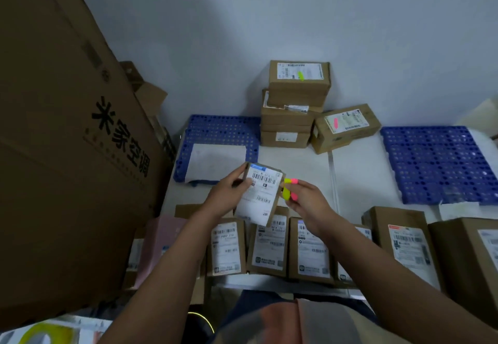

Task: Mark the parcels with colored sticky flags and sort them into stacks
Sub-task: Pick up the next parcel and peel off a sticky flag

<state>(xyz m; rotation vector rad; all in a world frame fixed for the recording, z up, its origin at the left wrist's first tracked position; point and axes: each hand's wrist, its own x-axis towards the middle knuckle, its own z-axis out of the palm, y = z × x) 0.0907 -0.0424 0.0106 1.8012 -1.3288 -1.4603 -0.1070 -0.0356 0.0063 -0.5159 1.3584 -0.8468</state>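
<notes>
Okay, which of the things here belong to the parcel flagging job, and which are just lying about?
Job:
small brown labelled parcel in left hand
yellow and pink sticky flags in right hand
stack topped by green-flagged box
pink-flagged box
unflagged parcel row

Lying about:
huge printed carton
blue plastic pallets

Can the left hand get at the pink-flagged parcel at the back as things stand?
Probably not right now: the left hand grips a labelled parcel, so it is occupied. The path to the pink-flagged parcel across the white surface looks unobstructed, though it sits far back beside the stack.
</notes>
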